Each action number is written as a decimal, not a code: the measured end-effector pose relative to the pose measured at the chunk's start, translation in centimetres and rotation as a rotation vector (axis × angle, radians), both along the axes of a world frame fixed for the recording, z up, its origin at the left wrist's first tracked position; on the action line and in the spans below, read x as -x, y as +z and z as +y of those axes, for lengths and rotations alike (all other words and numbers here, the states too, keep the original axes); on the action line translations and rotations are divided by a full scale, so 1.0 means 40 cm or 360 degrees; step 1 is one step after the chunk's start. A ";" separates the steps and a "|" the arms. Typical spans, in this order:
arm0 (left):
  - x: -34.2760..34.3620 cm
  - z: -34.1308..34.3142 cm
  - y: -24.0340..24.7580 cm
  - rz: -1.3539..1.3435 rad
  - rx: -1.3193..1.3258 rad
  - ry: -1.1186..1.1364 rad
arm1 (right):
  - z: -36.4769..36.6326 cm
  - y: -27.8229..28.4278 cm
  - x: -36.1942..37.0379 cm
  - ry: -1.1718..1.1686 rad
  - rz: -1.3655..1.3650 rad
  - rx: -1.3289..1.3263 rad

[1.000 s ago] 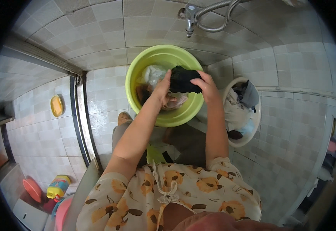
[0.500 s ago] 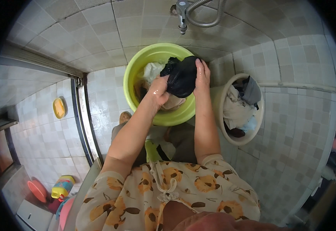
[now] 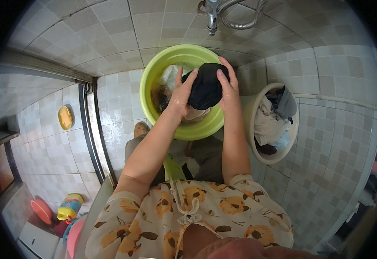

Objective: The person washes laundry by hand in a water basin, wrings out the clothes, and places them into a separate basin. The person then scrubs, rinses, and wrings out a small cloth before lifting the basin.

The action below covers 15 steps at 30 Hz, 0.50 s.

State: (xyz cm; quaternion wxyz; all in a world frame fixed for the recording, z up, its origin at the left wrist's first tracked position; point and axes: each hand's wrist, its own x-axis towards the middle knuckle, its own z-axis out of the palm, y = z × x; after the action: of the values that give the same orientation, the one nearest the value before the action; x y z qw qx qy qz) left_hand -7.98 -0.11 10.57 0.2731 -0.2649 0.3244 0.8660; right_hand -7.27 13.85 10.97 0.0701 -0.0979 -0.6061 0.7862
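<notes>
A bunched, wet-looking black cloth (image 3: 206, 86) is held up over a lime-green basin (image 3: 216, 126). My left hand (image 3: 181, 94) presses on its left side, thumb and fingers curved against it. On the opposite side my right hand (image 3: 229, 86) grips the cloth, with its thumb on top and fingers round the far edge. Under the hands, the basin contains a whitish piece (image 3: 169, 78) at the left and a beige cloth (image 3: 196, 114) near the front. What kind of garment the black cloth is cannot be made out.
Right of the basin stands a pale bucket (image 3: 295, 137) with grey and beige clothes (image 3: 266, 121). A metal tap (image 3: 212, 21) with a hose is on the wall ahead. Left, past a metal door track (image 3: 94, 129), lie a yellow soap dish (image 3: 66, 117) and a yellow jug (image 3: 70, 207).
The black cloth has been gathered into a rounder bundle. My left hand has shifted from pinching its edge to cupping its side, and my right hand has brought its thumb over the top.
</notes>
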 end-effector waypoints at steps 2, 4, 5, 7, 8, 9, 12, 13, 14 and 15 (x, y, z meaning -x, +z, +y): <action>-0.004 0.006 0.018 0.0107 0.0116 0.0073 | -0.029 0.013 0.005 -0.0042 -0.0082 0.0035; -0.006 0.009 -0.009 0.0572 0.0495 0.0071 | -0.035 0.003 0.007 -0.0034 -0.0202 -0.0020; -0.007 0.012 -0.017 0.0571 0.0494 0.0062 | -0.032 -0.006 0.008 -0.0042 -0.0204 -0.0019; -0.009 0.014 -0.033 0.1111 0.1342 0.0056 | -0.029 -0.025 0.011 -0.0118 -0.0429 0.0053; -0.013 0.021 -0.024 0.1230 0.1538 0.0097 | -0.027 -0.031 0.011 -0.0128 -0.0434 0.0053; -0.015 0.026 -0.022 0.1228 0.1533 0.0088 | -0.027 -0.037 0.010 -0.0161 -0.0589 0.0083; -0.022 0.036 -0.020 0.1353 0.1702 0.0023 | -0.005 -0.067 0.008 -0.0129 -0.0756 0.0068; -0.023 0.039 -0.018 0.1402 0.1761 0.0002 | 0.004 -0.082 0.007 -0.0058 -0.0762 0.0021; -0.022 0.040 -0.015 0.1452 0.1819 -0.0018 | 0.007 -0.095 0.008 -0.0064 -0.0768 0.0022; -0.021 0.038 -0.012 0.1450 0.1815 -0.0026 | 0.010 -0.108 0.010 -0.0056 -0.0752 -0.0044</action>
State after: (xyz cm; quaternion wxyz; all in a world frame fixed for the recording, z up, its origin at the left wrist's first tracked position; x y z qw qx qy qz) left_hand -7.13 1.42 10.11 -0.0630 0.0231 0.8085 0.5847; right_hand -7.65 14.25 6.63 -0.0588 -0.2886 -0.6146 0.7318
